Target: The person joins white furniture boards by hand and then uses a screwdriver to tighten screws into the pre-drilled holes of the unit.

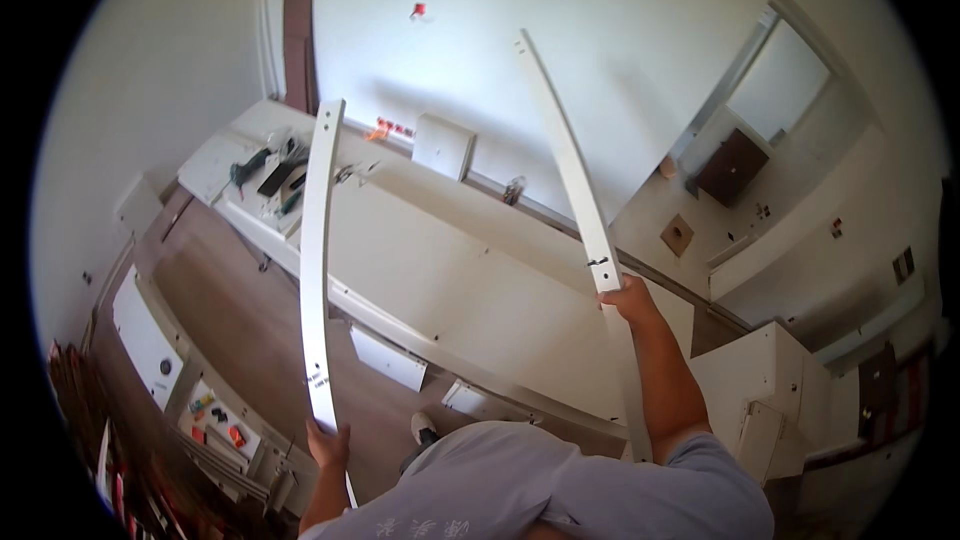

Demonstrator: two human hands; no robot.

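My left hand (328,443) is closed round the lower part of a long, narrow white board (315,240), which stands up in front of me with small holes near its top end. In my right hand (628,297) is a second long white board (565,155), gripped at its edge just below a dark fitting and a hole. Its lower end runs down beside my right forearm. The two boards are apart and lean slightly away from each other. Beyond and between them lies a large white panel (450,280), raised above the floor.
A green power drill (248,168) and other tools lie on the panel's far left end. A drawer-like tray (225,420) with small coloured items is on the floor at left. White cabinet parts (770,380) stand at right. A doorway (740,140) opens at the back right.
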